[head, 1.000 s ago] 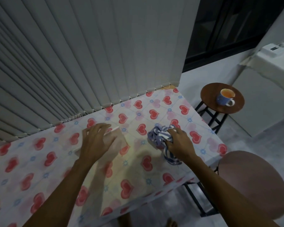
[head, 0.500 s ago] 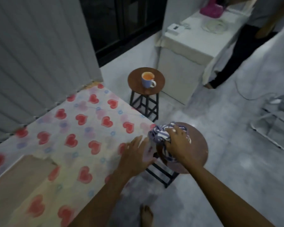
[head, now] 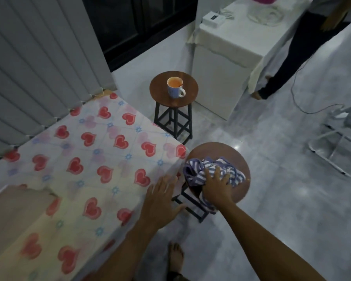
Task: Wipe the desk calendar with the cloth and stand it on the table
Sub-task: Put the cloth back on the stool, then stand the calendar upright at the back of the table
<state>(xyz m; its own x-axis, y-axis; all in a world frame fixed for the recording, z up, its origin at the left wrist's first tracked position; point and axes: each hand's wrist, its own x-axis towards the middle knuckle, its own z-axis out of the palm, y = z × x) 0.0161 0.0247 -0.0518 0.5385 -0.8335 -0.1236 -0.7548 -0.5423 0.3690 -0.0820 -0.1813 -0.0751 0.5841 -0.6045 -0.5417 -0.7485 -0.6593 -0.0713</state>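
Right hand (head: 216, 190) palm-down on striped cloth (head: 213, 171), fingers (head: 217, 172) spread over the bundle, pressing rather than pinching. Cloth bunched on round brown stool (head: 239, 159), just beside the corner of the bench (head: 93, 151); one tail of the cloth hangs off the stool's near edge, below the wrist. Left hand (head: 160, 199) at that same bench corner, between bench and stool, fingers loosely spread, holding nothing. Cannot tell whether touching the heart-print cover or hovering over it.

Desk calendar (head: 18, 209): a tan shape at the far left of the bench, well apart from the stool, partly cut off by the frame edge. Cannot tell if standing or lying flat; looks low.

Step in hand, as judged: setting the cloth down on the stool, or gathering it up. Not clear which from this view alone.

To do well:
- If parking the cloth: push the bundle toward the stool's centre and tuck in the hanging tail so nothing slides off.
- If picking up: close the fingers on the bulk of the bundle, not a loose edge.
- Afterwards, turn back to the calendar and check its base is opened wide and sitting square on the cover.

Second stool beyond the first, with a mug (head: 175, 87) on it. Clear of the hands.
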